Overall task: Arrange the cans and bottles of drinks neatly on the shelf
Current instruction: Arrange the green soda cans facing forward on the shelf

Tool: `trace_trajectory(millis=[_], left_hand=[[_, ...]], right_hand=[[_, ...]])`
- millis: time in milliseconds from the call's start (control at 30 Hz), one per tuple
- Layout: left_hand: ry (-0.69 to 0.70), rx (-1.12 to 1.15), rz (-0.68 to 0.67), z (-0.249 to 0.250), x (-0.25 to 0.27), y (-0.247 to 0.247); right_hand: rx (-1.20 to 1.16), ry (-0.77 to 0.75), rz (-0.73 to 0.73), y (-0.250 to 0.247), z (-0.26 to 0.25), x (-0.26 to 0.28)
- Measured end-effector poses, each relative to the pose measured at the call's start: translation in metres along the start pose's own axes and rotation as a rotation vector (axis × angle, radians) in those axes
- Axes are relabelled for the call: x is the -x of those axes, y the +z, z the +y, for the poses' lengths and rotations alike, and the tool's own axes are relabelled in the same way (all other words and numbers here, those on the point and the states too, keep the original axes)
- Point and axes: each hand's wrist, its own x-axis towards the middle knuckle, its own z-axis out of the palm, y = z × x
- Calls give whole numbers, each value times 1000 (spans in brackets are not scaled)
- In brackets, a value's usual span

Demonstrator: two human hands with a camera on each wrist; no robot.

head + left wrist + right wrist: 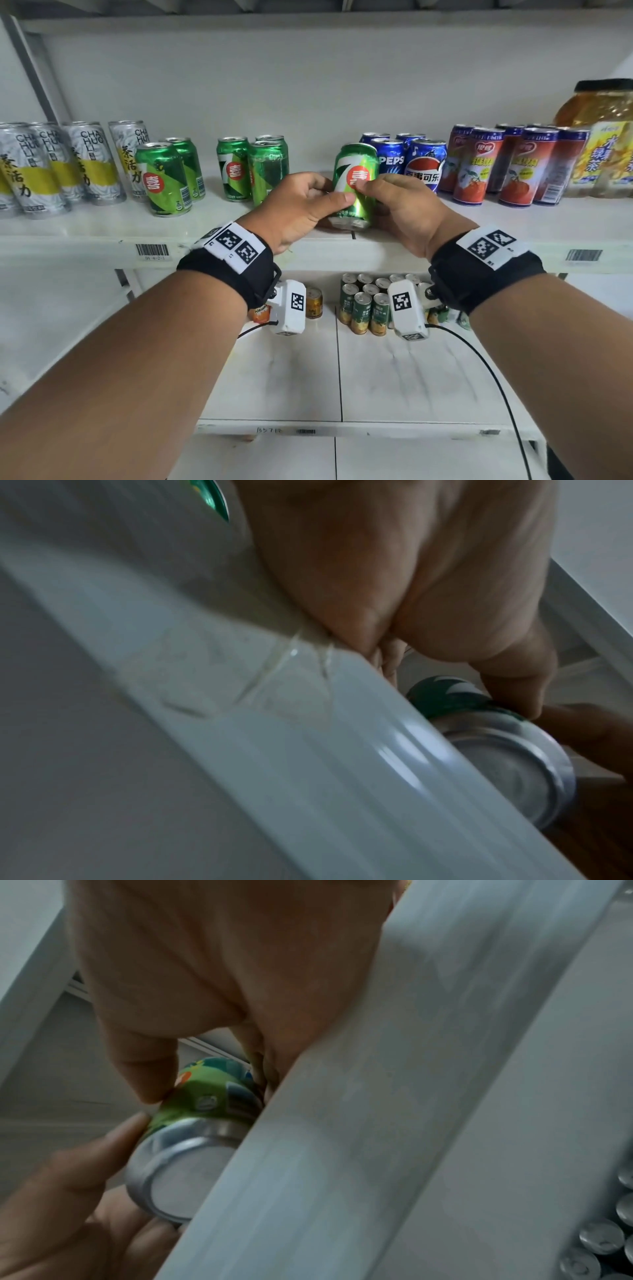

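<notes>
A green 7-Up can [354, 185] tilts back just above the white shelf [102, 222], in front of the blue Pepsi cans [414, 161]. My left hand [301, 202] grips its left side, thumb across the front. My right hand [400, 202] grips its right side, thumb on the red logo. From the left wrist the can's silver base [507, 767] shows past the shelf edge. From the right wrist the can [202, 1104] appears between both thumbs. Other green 7-Up cans [164, 178] [253, 168] stand to the left.
Tall white tea cans [51, 164] fill the far left. Red juice cans [507, 164] and a big yellow tea bottle [599, 137] stand at the right. Small cans [366, 301] sit on the lower shelf [342, 377].
</notes>
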Motion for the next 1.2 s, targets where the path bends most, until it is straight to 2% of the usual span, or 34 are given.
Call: trace_trajectory(millis=[267, 467, 633, 900, 1200], left_hand=[[-3, 5, -82, -1, 3, 2], [15, 0, -52, 0, 3, 3], [84, -110, -15, -4, 6, 3], [177, -305, 26, -4, 4, 6], [214, -288, 66, -10, -2, 3]], right_hand=[[-10, 19, 11, 2, 1, -5], [0, 16, -4, 2, 3, -8], [-43, -84, 27, -2, 6, -8], [-13, -233, -50, -5, 12, -3], [105, -298, -94, -6, 19, -3]])
